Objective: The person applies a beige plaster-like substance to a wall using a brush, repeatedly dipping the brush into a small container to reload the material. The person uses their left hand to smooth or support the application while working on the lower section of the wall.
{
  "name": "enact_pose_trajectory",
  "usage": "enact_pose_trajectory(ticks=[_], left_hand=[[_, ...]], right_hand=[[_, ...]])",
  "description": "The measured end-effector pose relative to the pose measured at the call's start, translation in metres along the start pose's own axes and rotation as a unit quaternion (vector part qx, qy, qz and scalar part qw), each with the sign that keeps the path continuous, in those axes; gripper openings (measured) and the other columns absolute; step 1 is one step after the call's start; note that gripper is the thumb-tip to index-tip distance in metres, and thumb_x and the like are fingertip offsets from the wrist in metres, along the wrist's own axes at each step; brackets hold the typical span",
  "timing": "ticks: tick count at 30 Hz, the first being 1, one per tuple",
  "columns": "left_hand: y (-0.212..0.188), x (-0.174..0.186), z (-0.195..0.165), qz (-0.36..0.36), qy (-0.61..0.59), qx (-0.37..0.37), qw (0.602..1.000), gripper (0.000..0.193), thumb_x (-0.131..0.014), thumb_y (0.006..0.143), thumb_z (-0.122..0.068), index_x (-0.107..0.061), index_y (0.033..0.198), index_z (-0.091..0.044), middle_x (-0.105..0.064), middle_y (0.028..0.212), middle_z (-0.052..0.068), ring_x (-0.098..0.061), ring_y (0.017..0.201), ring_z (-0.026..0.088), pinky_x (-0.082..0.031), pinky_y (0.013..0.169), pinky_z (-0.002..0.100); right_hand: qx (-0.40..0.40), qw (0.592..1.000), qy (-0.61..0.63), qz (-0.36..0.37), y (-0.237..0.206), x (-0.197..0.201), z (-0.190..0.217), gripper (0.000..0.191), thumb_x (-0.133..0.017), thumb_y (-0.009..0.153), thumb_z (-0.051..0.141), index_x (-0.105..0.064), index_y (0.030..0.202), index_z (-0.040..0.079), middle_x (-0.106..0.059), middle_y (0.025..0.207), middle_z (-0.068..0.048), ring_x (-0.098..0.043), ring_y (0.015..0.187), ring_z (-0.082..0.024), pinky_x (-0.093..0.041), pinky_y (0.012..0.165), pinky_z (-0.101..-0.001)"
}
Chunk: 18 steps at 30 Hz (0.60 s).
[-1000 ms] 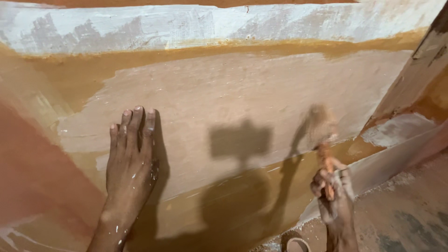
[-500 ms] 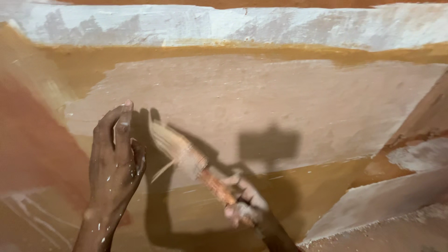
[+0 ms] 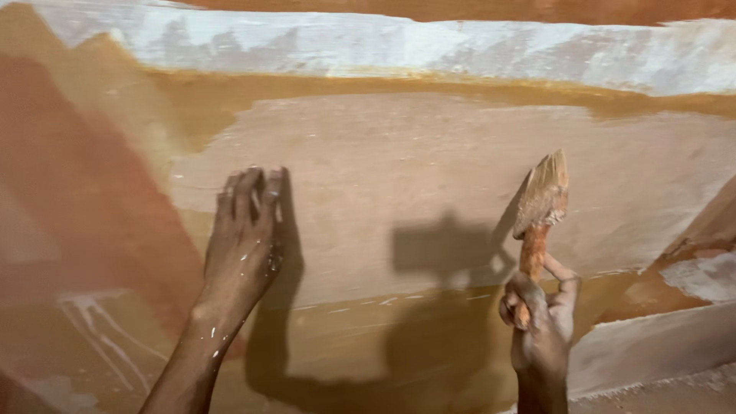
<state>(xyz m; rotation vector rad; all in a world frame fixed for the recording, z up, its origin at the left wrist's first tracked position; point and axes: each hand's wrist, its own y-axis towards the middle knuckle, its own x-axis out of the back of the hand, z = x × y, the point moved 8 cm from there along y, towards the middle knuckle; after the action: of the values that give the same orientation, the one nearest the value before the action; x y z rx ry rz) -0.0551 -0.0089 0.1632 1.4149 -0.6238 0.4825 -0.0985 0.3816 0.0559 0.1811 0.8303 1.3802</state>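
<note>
Left hand (image 3: 244, 244) flat, fingers together on wall (image 3: 429, 176) | right hand (image 3: 540, 326) gripped brush (image 3: 540, 207) upright — wet coating risked smearing under palm.

Left hand (image 3: 244, 238) flat on the panel (image 3: 429, 199), right hand (image 3: 540, 326) in a closed grip on an upright brush (image 3: 540, 203)

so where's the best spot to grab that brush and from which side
Best taken by the brush handle, the narrow orange-stained shaft below the bristle head, as the right hand does now. Come from below: the brush stands nearly upright with its bristles up against the wall, so the handle's lower end is the free part. The wet bristle head is wide and offers no clean grip. The left hand rests flat on the wall.
</note>
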Motion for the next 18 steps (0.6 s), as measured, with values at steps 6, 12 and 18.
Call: enact_pose_trajectory(ticks=[6, 12, 18], left_hand=[[-0.024, 0.055, 0.024, -0.085, -0.092, -0.038, 0.991, 0.097, -0.073, 0.073, 0.006, -0.028, 0.157, -0.009, -0.037, 0.155, 0.022, -0.041, 0.142, 0.046, -0.041, 0.116, 0.053], [-0.046, 0.092, 0.067, -0.211, -0.112, -0.060, 0.969, 0.083, -0.069, 0.094, 0.005, -0.024, 0.162, -0.008, -0.041, 0.150, 0.019, -0.053, 0.132, 0.039, -0.054, 0.107, 0.048], [-0.021, 0.050, 0.096, -0.090, -0.096, -0.063, 0.989, 0.090, -0.067, 0.085, -0.004, -0.018, 0.161, 0.002, -0.035, 0.155, 0.029, -0.039, 0.144, 0.049, -0.030, 0.122, 0.059]], right_hand=[[-0.149, 0.974, -0.015, 0.167, -0.044, -0.123, -0.053, 0.056, -0.066, 0.098, 0.016, -0.041, 0.148, 0.014, -0.063, 0.094, -0.011, -0.056, 0.070, -0.010, -0.046, 0.058, -0.0258], [-0.213, 0.911, 0.087, 0.343, -0.086, -0.211, -0.073, 0.061, -0.071, 0.088, 0.004, -0.049, 0.144, 0.009, -0.067, 0.108, -0.017, -0.061, 0.062, -0.013, -0.052, 0.050, -0.0289], [0.156, 0.966, 0.015, 0.207, -0.031, -0.149, 0.017, 0.028, -0.062, 0.099, 0.004, -0.059, 0.127, 0.008, -0.060, 0.097, -0.011, -0.057, 0.071, -0.014, -0.054, 0.064, -0.0279]])
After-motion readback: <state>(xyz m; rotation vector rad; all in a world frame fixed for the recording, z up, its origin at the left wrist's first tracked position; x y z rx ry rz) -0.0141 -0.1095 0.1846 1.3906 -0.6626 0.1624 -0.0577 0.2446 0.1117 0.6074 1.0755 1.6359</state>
